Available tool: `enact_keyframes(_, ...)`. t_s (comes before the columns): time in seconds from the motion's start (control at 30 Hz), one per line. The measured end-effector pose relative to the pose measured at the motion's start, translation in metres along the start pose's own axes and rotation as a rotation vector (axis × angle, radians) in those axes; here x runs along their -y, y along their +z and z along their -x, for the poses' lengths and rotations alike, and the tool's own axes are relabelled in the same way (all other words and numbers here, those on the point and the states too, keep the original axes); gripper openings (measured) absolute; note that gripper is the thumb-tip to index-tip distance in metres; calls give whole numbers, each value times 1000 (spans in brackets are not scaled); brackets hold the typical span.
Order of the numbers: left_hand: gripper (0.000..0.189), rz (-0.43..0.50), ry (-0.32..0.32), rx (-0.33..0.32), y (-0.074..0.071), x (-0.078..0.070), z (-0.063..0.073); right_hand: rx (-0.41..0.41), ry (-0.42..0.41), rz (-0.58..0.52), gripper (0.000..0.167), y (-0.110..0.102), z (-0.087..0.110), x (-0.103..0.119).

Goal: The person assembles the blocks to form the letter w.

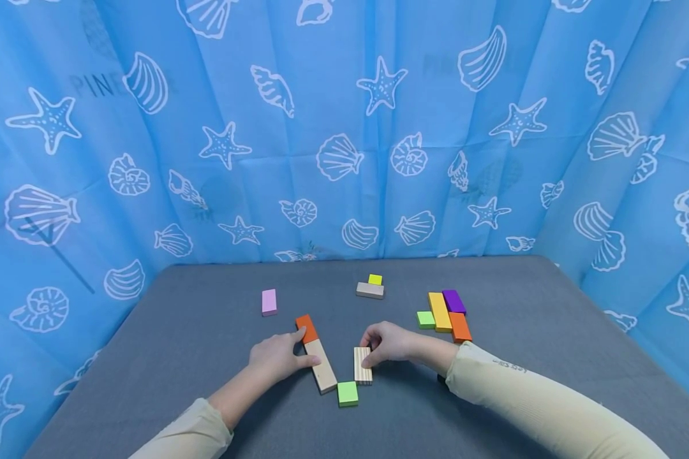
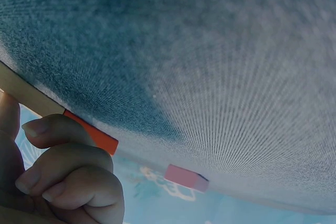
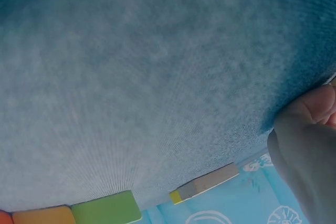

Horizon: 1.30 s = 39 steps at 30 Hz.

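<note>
Head view: I note the left hand (image 1: 275, 356) with thumb and index finger spread apart, thumb on a plain wooden block (image 1: 321, 366), index finger on an orange block (image 1: 307, 329) set end to end with it. To its right, the right hand (image 1: 393, 344) pinches a striped wooden block (image 1: 363, 365) between thumb and fingers. A green block (image 1: 348, 394) lies between the hands, on their near side. Beyond the left hand sits a pink block (image 1: 268, 302); beyond the right, a greyish block (image 1: 370, 291) and a yellow block (image 1: 375, 279); farther right, an amber block (image 1: 439, 312) and a purple block (image 1: 455, 301). Left wrist view: the thumb touches the plain wooden block; the other fingers bend near the orange block. Right wrist view: the hand is partly cut off, its grip impossible to tell here; the greyish block lies beyond it.
</note>
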State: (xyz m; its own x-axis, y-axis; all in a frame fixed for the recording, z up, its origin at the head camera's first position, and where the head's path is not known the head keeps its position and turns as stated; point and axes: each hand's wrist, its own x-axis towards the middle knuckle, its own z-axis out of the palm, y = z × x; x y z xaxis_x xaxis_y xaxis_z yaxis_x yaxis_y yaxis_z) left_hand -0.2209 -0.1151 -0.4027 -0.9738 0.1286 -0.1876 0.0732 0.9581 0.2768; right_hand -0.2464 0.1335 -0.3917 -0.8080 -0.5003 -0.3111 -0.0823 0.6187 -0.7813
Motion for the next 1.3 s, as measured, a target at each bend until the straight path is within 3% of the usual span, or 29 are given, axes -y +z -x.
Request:
enact_keyframes(0.27,76,9,1,-11,-2,-2,3,1,-26,14,19,0,-1,-2)
enact_keyframes(0.63,77,13,-2,-6,-2,-2,3,-18,7,-31,21,-2,-2,-3)
enact_keyframes(1.07,77,14,1,-11,-1,-1,3,-334,145,-318,32,-17,-20,-6)
enact_keyframes(1.3,78,11,2,-16,-1,-1,4,-439,180,-413,37,-31,-33,-9)
